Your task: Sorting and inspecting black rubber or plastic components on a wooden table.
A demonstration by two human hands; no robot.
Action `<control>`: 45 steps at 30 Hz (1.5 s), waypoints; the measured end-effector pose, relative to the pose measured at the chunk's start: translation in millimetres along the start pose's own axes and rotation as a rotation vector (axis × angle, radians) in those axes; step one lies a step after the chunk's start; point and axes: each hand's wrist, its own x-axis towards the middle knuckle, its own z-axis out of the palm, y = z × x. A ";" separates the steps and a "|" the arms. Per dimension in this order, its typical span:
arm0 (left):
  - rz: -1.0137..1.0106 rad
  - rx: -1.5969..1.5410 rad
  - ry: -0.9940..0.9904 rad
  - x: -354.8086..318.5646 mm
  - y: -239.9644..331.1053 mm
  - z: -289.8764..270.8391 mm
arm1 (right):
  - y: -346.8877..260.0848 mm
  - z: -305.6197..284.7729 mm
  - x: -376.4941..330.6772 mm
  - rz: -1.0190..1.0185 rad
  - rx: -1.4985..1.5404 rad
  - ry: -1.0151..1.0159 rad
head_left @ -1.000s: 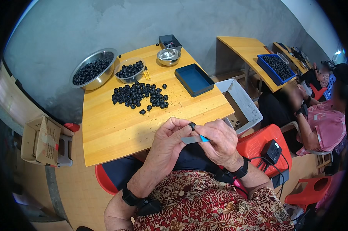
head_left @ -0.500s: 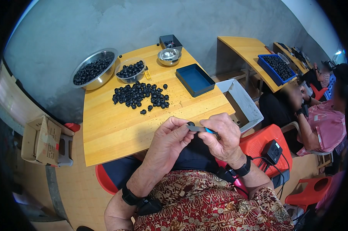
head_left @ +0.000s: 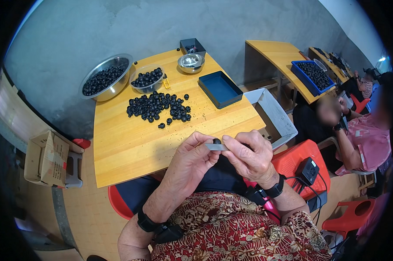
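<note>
My left hand's (head_left: pixel 190 152) thumb and forefinger are pinched tight on a small black ball (head_left: pixel 217 141), held up near the edge of the wooden table (head_left: pixel 131 150). My right hand (head_left: pixel 251 156) is closed on one end of a flat grey blade (head_left: pixel 215 147), which crosses the ball's near side. Ball looks light, hard, smooth, maybe slippery: best gripped by its sides, clear of the edge. Blade looks thin, probably springy; hold the back end. Beyond: pile of black balls (head_left: pixel 155 106), clear tub (head_left: pixel 147 90), steel basin (head_left: pixel 111 93).
</note>
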 end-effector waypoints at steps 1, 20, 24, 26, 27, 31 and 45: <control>-0.001 0.000 0.000 0.0 0.1 -0.4 | 0.8 0.6 -0.1 -0.016 -0.009 0.005; 0.036 0.151 -0.008 -1.7 1.3 9.4 | -2.7 4.3 -0.2 0.379 0.374 0.071; 0.068 0.155 0.020 -3.1 -1.4 7.7 | -8.8 8.2 0.8 0.366 0.400 0.085; 0.063 0.164 0.019 -3.8 -0.9 7.4 | -8.8 9.2 -0.1 0.315 0.365 0.095; 0.059 0.174 0.018 -4.0 -0.8 7.5 | -9.2 9.6 -1.0 0.315 0.365 0.095; 0.073 0.176 0.024 -3.8 -2.2 6.8 | -10.4 10.1 -3.7 0.278 0.294 0.099; 0.114 0.284 0.036 -2.4 -2.0 7.1 | -6.2 7.5 3.2 0.368 0.388 0.047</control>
